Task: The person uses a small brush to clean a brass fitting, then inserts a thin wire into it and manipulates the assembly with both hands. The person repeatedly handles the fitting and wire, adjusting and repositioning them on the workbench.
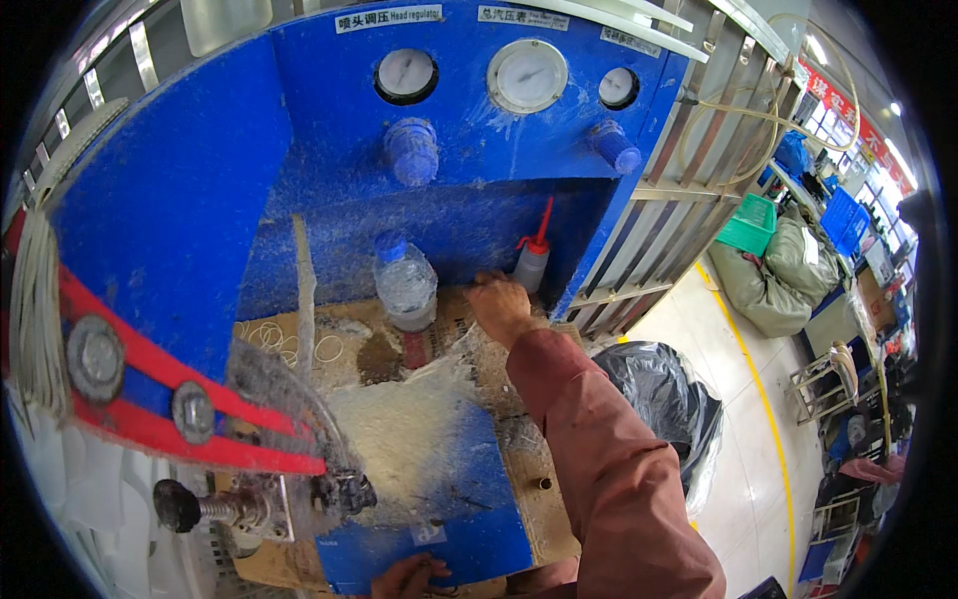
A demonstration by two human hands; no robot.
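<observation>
My right hand [499, 305] reaches to the back of the blue machine's recess, its fingers curled; anything in them is hidden. Just beside it stands a squeeze bottle [532, 266] with a red cap and a thin red spout. To the left of that hand is a clear plastic bottle [406, 290] with a blue cap. Low in the picture, my left hand [411, 577] rests at the near edge of a blue board [469, 544], fingers bent together; what they may hold does not show. Pale powder [399, 429] covers much of the board.
A red machine arm [190, 404] with a black knob [178, 505] juts in from the left. Gauges [527, 77] and blue regulator knobs [411, 152] sit above. Rubber bands [264, 337] lie on the cardboard. A black bag [654, 394] stands right of my forearm, near a green basket [748, 224].
</observation>
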